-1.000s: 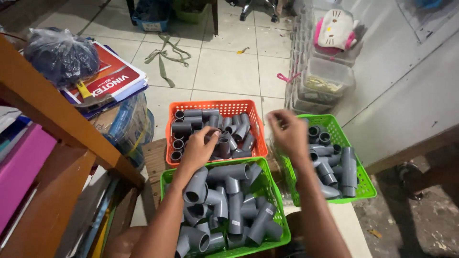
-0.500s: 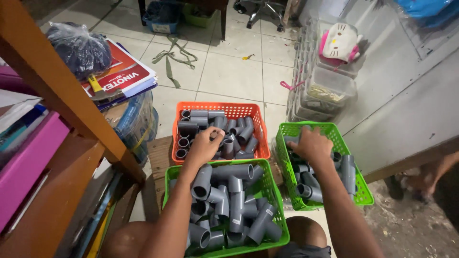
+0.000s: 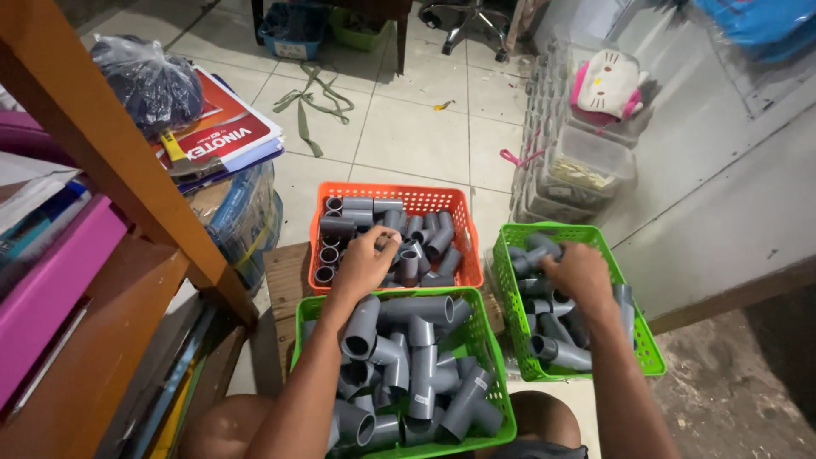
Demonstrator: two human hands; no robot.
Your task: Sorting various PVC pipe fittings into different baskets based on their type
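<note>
Three plastic baskets of grey pipe fittings sit on the floor in front of me. My left hand (image 3: 365, 262) reaches into the orange basket (image 3: 449, 198) and curls its fingers around a grey fitting (image 3: 406, 262) there. Off to the right, my right hand (image 3: 580, 270) is down inside the green basket (image 3: 648, 355), closed over the grey fittings (image 3: 544, 297); what it grips is hidden under the palm. Between my knees stands a nearer green basket (image 3: 497, 406), full of grey tee fittings (image 3: 421, 357).
A slanted wooden frame (image 3: 102, 144) and shelves with books and a pink folder (image 3: 51, 289) crowd the left. Stacked clear containers (image 3: 586, 161) with a white and pink toy stand at the right wall. A dark bag (image 3: 149, 81) lies on red magazines; a green strap (image 3: 310, 102) lies on the tiles.
My right hand has dropped from above into the right green basket. My left hand has stayed at the orange basket, shifting slightly. The camera has tilted a little.
</note>
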